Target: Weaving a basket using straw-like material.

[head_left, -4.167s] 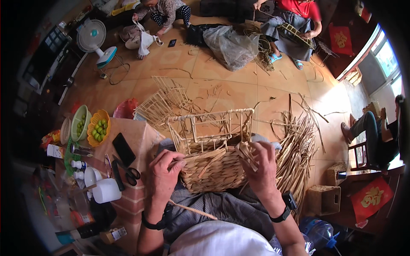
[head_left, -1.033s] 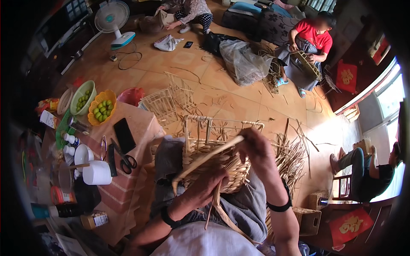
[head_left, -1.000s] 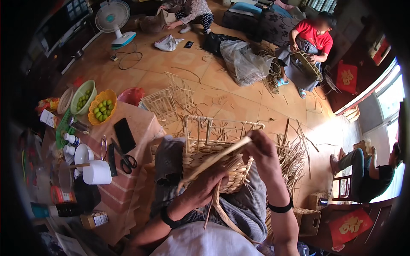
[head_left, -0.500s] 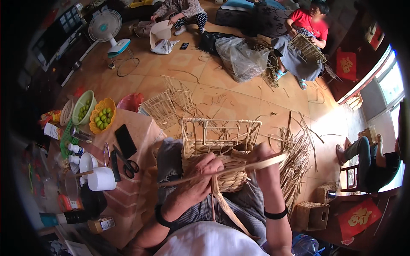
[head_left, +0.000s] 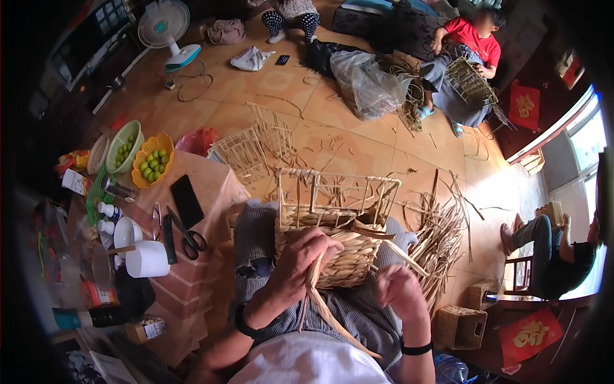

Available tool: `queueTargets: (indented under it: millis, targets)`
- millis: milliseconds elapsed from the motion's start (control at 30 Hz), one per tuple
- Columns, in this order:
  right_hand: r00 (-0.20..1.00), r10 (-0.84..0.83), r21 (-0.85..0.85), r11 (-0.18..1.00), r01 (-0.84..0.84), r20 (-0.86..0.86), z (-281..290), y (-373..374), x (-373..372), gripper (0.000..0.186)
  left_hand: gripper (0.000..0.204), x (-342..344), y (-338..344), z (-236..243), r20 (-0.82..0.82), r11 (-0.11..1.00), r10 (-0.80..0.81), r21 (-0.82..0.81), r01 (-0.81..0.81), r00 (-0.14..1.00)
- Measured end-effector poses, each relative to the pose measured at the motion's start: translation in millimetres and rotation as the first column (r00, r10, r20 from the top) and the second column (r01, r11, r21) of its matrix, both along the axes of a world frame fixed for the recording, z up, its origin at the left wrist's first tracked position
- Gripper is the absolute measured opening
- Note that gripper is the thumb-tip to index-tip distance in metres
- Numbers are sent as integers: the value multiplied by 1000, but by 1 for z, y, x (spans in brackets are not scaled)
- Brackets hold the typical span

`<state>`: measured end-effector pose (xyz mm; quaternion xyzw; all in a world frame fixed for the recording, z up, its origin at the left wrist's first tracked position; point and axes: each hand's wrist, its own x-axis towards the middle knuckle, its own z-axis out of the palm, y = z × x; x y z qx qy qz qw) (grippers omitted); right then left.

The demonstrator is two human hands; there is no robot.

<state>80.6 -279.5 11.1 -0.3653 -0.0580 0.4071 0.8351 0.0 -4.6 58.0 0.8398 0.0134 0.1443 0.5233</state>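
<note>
A half-woven basket (head_left: 323, 269) of pale braided strips, with an open rod frame along its top, rests in my lap on grey striped cloth. My left hand (head_left: 306, 259) is closed on a flat strip (head_left: 332, 320) at the basket's near side, from which the strip hangs down over my lap. Another loose strip (head_left: 412, 259) sticks out from the basket's upper right side. My right hand (head_left: 400, 288) is off the basket, below that strip, its fingers curled and smeared by motion; whether it holds anything I cannot tell.
At left, a cloth-covered table (head_left: 204, 173) holds bowls of green fruit, a phone (head_left: 187, 201), scissors (head_left: 192, 243) and white cups. Wire frames (head_left: 246, 153), dried strips (head_left: 435, 237), a fan (head_left: 163, 29) and bags lie or stand on the floor. Three other people (head_left: 473, 45) sit or squat around.
My right hand has let the long strip swing to the right and dropped below it. The red-shirted person's frame has tilted, and the squatting person no longer holds the pale bag in view.
</note>
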Motion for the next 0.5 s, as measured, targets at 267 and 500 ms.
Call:
queueTargets:
  millis: [267,500]
  targets:
    - [300,85,-279,665,693,950,81,85,32,13,10,3,-4,-12,150,983,173,43,-181,974]
    - [290,329,-390,902,187,899,84,130,62,11,11,1,-3,-12,86,973,229,-25,-228,970]
